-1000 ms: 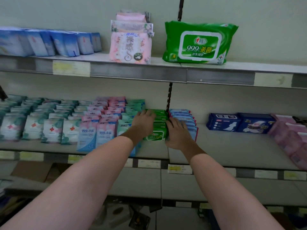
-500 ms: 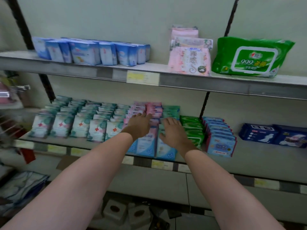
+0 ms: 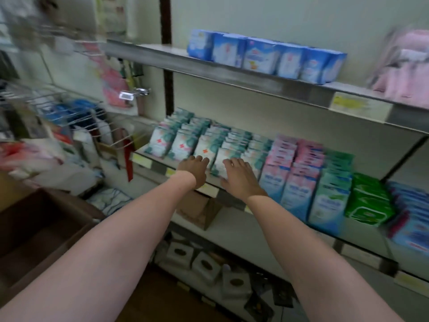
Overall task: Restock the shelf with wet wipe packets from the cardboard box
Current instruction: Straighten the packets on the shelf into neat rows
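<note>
Pressing on the front white-and-teal wet wipe packets on the middle shelf, we square up their rows. Our left hand and right hand lie flat, fingers straight and spread, gripping nothing. Pink and blue packets stand just beside, green packs further right. The cardboard box sits low at our left. Pushing unevenly could topple a leaning row backward or nudge packets off the edge.
</note>
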Demonstrator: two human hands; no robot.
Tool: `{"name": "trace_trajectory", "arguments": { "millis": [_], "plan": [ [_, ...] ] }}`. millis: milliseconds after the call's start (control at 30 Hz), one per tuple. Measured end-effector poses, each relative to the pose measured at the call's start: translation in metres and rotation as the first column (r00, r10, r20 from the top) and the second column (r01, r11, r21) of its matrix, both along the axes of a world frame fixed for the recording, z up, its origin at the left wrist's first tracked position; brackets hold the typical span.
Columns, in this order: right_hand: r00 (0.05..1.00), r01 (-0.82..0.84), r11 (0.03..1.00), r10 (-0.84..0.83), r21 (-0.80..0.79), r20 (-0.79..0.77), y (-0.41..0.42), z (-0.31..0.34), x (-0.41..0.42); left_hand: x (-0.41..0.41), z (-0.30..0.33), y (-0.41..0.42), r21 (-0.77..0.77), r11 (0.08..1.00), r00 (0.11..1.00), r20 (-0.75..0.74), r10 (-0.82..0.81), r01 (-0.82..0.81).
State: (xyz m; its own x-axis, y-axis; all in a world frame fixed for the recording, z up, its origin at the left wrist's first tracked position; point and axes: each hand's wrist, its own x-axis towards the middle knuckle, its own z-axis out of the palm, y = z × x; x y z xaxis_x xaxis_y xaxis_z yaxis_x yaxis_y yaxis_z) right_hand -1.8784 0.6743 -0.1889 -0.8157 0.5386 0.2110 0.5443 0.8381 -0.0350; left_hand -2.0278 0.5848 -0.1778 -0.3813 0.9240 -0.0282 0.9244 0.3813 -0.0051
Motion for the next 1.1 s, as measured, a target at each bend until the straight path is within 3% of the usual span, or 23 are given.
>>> {"name": "trace_trajectory", "arguments": {
  "millis": [267,600,800,1000,1100],
  "plan": [
    [0.995,0.092,0.995,-0.093,0.041,0.026,-0.003,-0.02,-0.006,-0.026,-0.007,-0.015,-0.003,1.0,0.999,0.035,-0.011,0.011],
    [0.904,0.425,0.891,-0.427,0.158,-0.025,0.056,-0.025,0.104,0.056,-0.021,0.074,0.168,0.91,0.917,0.059,-0.394,0.38],
    [0.88,0.472,0.874,-0.46,0.115,-0.117,0.089,-0.039,0.132,0.12,-0.031,0.133,0.179,0.805,0.824,-0.089,-0.56,0.566],
    [0.884,0.468,0.859,-0.456,0.207,-0.107,0.108,-0.062,0.135,0.129,-0.062,0.158,0.098,0.83,0.816,-0.277,-0.507,0.549],
    [0.889,0.458,0.861,-0.446,0.22,-0.104,0.118,-0.066,0.133,0.126,-0.063,0.168,0.076,0.826,0.805,-0.289,-0.518,0.558]
  ]
}}
